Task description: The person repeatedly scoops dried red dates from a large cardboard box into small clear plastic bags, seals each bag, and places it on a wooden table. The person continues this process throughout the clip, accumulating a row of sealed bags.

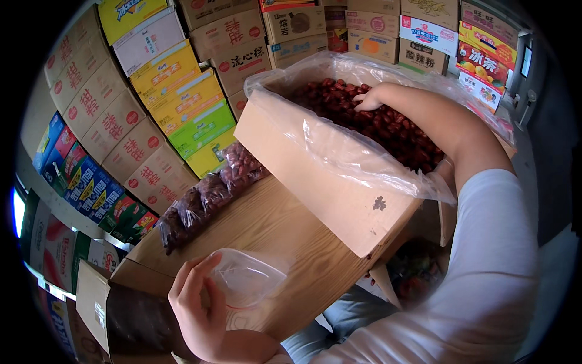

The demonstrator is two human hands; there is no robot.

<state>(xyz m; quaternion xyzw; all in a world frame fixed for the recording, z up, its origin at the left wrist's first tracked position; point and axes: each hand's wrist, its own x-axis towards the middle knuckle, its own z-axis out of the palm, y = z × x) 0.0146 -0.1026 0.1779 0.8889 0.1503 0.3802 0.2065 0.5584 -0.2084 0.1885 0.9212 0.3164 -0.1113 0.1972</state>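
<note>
At the lower left, my left hand [197, 297] pinches the rim of a small clear plastic bag [248, 279], whose mouth gapes and which looks empty. My right arm reaches across a large cardboard box [321, 176] lined with clear plastic film [339, 136]. Inside lies a heap of dark red dates [400, 130]. My right hand [370, 98] is down among them near the far side, fingers curled onto some dates and their tips partly hidden. Beyond the bag, a row of filled clear bags of dates [209, 193] lies along the far left edge of the wooden table [291, 224].
Stacked cartons [176, 91] stand behind the table and to its left. An opened cardboard box [100, 303] with something dark in it sits at the lower left. Below the table's right end is another open box [418, 267] with unclear contents.
</note>
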